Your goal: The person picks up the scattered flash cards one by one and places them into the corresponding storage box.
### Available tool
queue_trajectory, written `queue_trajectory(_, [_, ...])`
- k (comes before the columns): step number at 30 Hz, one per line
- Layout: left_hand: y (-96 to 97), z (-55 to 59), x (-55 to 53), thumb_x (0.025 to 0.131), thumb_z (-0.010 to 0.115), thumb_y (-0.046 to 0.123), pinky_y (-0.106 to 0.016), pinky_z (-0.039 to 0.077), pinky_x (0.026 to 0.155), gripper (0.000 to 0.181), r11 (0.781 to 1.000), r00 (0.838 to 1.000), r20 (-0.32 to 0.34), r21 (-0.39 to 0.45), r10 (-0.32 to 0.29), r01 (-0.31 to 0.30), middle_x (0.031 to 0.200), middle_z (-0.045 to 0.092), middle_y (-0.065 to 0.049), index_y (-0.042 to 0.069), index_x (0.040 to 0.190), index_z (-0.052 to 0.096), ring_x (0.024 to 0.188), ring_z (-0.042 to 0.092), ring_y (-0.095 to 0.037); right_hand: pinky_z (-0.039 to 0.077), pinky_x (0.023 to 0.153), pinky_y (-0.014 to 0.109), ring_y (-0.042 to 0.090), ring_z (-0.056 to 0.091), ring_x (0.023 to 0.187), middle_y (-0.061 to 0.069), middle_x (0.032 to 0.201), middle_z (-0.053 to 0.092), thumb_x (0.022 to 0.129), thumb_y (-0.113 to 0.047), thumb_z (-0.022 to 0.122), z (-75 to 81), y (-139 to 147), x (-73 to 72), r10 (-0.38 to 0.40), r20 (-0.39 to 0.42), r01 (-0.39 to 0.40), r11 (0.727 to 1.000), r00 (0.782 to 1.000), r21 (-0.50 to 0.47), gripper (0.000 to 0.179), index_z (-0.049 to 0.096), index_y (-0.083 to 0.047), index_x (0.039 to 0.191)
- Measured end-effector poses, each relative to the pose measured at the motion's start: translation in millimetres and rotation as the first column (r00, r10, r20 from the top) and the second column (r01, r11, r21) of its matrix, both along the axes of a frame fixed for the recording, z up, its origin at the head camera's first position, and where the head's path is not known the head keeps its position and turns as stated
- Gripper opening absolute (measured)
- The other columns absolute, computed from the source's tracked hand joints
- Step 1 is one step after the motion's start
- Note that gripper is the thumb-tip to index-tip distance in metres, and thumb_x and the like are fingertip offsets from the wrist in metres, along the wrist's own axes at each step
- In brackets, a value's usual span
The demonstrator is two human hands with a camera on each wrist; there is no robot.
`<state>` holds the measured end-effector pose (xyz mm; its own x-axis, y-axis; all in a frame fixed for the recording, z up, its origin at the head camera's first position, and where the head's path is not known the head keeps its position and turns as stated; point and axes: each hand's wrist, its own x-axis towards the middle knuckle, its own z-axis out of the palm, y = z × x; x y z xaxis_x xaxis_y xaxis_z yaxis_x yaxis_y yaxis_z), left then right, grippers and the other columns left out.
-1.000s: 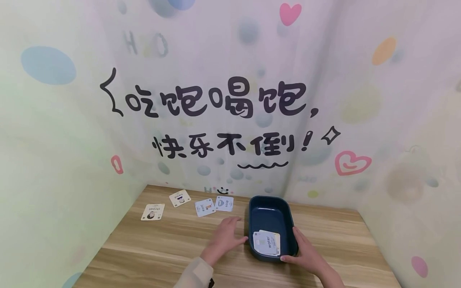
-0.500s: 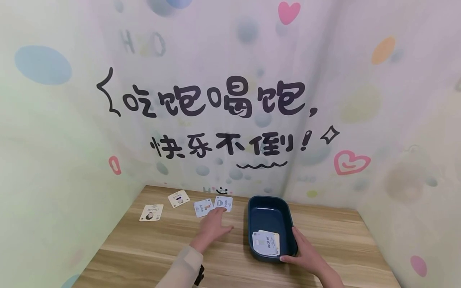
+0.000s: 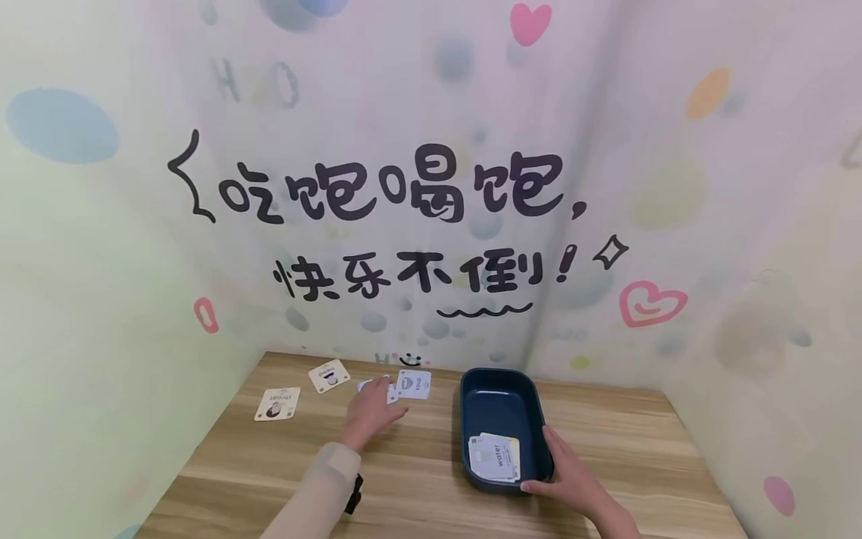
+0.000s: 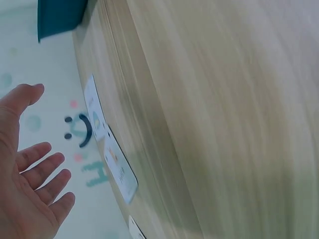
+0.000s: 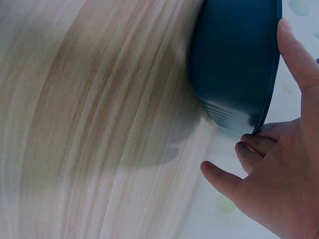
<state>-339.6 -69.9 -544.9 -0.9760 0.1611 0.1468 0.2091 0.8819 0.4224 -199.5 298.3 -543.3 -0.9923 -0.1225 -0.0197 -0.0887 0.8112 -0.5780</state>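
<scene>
My left hand reaches over the blue "juice" card and hides much of it in the head view. Its fingers are spread and loosely bent, and the left wrist view shows nothing in the palm. Beside that card lies the blue "soup" card, their edges meeting. My right hand holds the near right corner of a dark blue rectangular box, thumb at the front rim and fingers along the right side. Inside the box, at its near end, rests a small stack of cards with a "water" card on top.
Two cream cards, "head" and "throat", lie farther left on the wooden table. A printed fabric wall rises right behind the table's back edge, with more walls at both sides.
My left hand has moved left and forward, from beside the box to over the "juice" card. The right hand has stayed at the box corner. The head view has shifted slightly.
</scene>
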Motion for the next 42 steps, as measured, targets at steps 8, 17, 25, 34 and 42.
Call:
queue_trajectory(8, [-18.7, -4.9, -9.1, 0.076, 0.082, 0.037, -0.048, 0.054, 0.091, 0.07, 0.999, 0.999, 0.027, 0.027, 0.033, -0.034, 0.125, 0.064, -0.018, 0.001, 0.131, 0.058, 0.11, 0.062, -0.033, 0.034, 0.113, 0.065, 0.052, 0.032, 0.143, 0.033, 0.157, 0.027, 0.072, -0.046, 0.086, -0.7, 0.0, 1.3, -0.017, 0.011, 0.018, 1.0, 1.0, -0.011, 0.114, 0.026, 0.01, 0.152])
queue_trajectory(17, [-44.5, -19.2, -9.5, 0.085, 0.073, 0.034, -0.054, 0.048, 0.101, 0.068, 0.999, 0.998, 0.052, -0.031, 0.034, -0.033, 0.138, 0.054, -0.027, -0.007, 0.135, 0.053, 0.123, 0.056, -0.044, 0.035, 0.111, 0.066, 0.051, 0.034, 0.142, 0.032, 0.158, 0.029, 0.072, -0.048, 0.085, -2.3, -1.2, 0.9, -0.018, 0.008, 0.019, 1.0, 1.0, -0.008, 0.113, 0.028, 0.007, 0.152])
queue_trajectory(25, [-53.8, -25.5, -6.0, 0.084, 0.069, 0.026, -0.059, 0.038, 0.112, 0.057, 0.997, 0.994, 0.105, -0.067, -0.033, 0.04, 0.143, 0.046, -0.034, -0.01, 0.128, 0.057, 0.131, 0.046, -0.05, 0.036, 0.111, 0.066, 0.051, 0.034, 0.142, 0.031, 0.158, 0.028, 0.072, -0.05, 0.085, -4.2, -0.5, -1.8, -0.033, 0.037, 0.033, 0.999, 0.999, 0.002, 0.114, 0.027, 0.006, 0.153])
queue_trajectory(34, [-56.0, -24.8, -1.2, 0.076, 0.083, 0.02, -0.044, 0.048, 0.083, 0.035, 0.999, 0.996, 0.077, -0.031, -0.036, 0.038, 0.102, 0.057, -0.014, 0.002, 0.094, 0.058, 0.089, 0.052, -0.026, 0.037, 0.11, 0.066, 0.052, 0.034, 0.142, 0.031, 0.158, 0.028, 0.073, -0.048, 0.085, -1.4, -1.9, -1.5, -0.04, 0.05, 0.039, 0.999, 0.998, 0.004, 0.114, 0.026, 0.006, 0.153])
queue_trajectory(42, [-53.8, -22.2, 2.8, 0.078, 0.083, 0.017, -0.044, 0.05, 0.084, 0.035, 1.0, 0.994, 0.106, 0.001, -0.025, 0.025, 0.108, 0.058, -0.015, 0.001, 0.097, 0.059, 0.089, 0.053, -0.024, 0.036, 0.11, 0.066, 0.052, 0.034, 0.141, 0.033, 0.157, 0.028, 0.073, -0.048, 0.085, -2.0, -2.4, -1.6, -0.034, 0.037, 0.033, 0.999, 0.999, 0.009, 0.114, 0.026, 0.008, 0.152])
